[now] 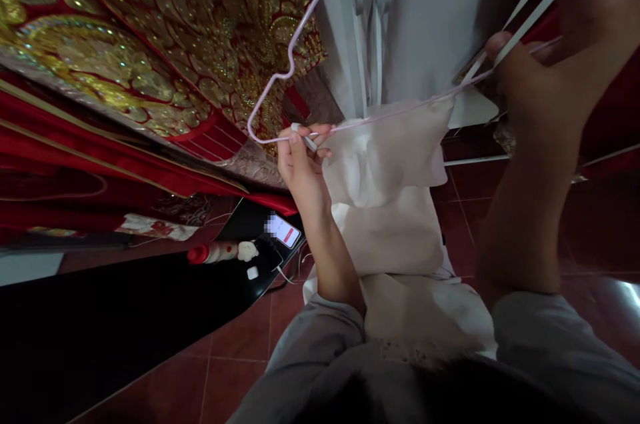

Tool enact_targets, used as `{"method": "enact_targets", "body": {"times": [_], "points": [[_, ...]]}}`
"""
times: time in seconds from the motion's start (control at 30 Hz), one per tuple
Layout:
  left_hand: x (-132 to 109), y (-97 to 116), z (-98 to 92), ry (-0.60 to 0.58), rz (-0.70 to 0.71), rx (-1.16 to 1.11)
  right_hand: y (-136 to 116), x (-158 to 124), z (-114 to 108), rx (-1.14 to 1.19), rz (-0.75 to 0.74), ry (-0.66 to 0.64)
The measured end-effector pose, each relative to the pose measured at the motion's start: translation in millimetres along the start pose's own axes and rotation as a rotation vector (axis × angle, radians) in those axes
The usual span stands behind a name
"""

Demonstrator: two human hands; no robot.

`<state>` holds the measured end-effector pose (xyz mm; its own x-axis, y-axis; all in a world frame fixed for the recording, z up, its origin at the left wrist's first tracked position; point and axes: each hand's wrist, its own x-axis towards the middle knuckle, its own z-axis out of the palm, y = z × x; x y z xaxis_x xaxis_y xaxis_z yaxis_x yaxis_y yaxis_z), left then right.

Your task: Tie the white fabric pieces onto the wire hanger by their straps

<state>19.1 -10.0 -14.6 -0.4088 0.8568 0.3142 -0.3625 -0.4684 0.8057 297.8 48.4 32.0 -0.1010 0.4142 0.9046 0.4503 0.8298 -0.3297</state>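
A thin pale purple hanger (303, 25) slants across the upper middle, its notched corner beside the gold sequined garment. My left hand (305, 161) is closed round its lower bar near that corner, with a small white strip between the fingers. At the upper right, my right hand (560, 57) pinches a narrow white strap (540, 1) near the hanger's other end; some of its fingers are cut off by the frame edge. Pale cream fabric (395, 151) hangs below the bar between both hands and reaches down toward my lap.
Red and gold garments (190, 44) hang at the left. A black table (150, 317) bears a lit phone (284, 231), a red-capped bottle (213, 252) and a small white case (253, 273). Red floor tiles (240, 331) show below. White metal bars (367, 31) stand behind the hanger.
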Motion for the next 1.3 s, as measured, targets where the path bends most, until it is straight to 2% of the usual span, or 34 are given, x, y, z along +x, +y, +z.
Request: {"method": "enact_targets", "body": {"times": [0.1, 0.17, 0.37, 0.5, 0.6, 0.67, 0.73, 0.83, 0.93, 1.03, 1.1, 1.2, 1.27, 1.3], "points": [[-0.2, 0.1, -0.1, 0.006, 0.009, 0.002, 0.9, 1.5, -5.0, -0.082, 0.113, -0.107], [-0.1, 1.4, -0.2, 0.014, 0.01, 0.027, 6.1, -1.1, -6.7, -0.127, 0.193, -0.107], [1.0, 6.0, -0.4, 0.032, -0.009, 0.059, 42.3, -24.1, -7.3, -0.139, 0.212, 0.242], [2.4, 8.0, -3.0, 0.054, -0.032, 0.102, 33.9, -35.1, 1.9, -0.104, 0.139, 0.445], [3.2, 9.1, -5.1, 0.049, -0.027, 0.122, 22.6, -37.2, 11.5, -0.08, 0.159, 0.537], [3.0, 9.6, -5.0, 0.047, -0.023, 0.112, 24.6, -36.7, 13.9, -0.05, 0.169, 0.555], [2.1, 9.6, -3.6, 0.038, -0.024, 0.088, 35.1, -36.7, 11.3, -0.022, 0.156, 0.564], [0.5, 8.3, -1.2, 0.038, -0.036, 0.073, 51.9, -40.0, 2.4, 0.053, 0.096, 0.661], [0.0, 6.2, -0.6, 0.038, -0.046, 0.066, 44.7, -44.5, -1.1, 0.058, 0.123, 0.752], [0.3, 4.6, -1.5, 0.015, -0.04, 0.043, 10.1, -44.5, 5.8, -0.012, 0.16, 0.658], [0.3, 4.2, -2.0, 0.007, -0.032, 0.048, -14.6, -42.0, 13.0, 0.008, 0.223, 0.435], [-0.8, 4.7, -2.0, 0.011, -0.01, 0.078, -35.4, -38.6, 20.5, 0.083, 0.364, 0.001], [-1.9, 5.0, -3.2, 0.006, -0.014, 0.096, -37.6, -38.3, 21.6, 0.05, 0.399, -0.153], [-2.2, 5.0, -4.8, 0.002, -0.017, 0.109, -36.6, -38.7, 21.2, 0.028, 0.388, -0.167]]}}
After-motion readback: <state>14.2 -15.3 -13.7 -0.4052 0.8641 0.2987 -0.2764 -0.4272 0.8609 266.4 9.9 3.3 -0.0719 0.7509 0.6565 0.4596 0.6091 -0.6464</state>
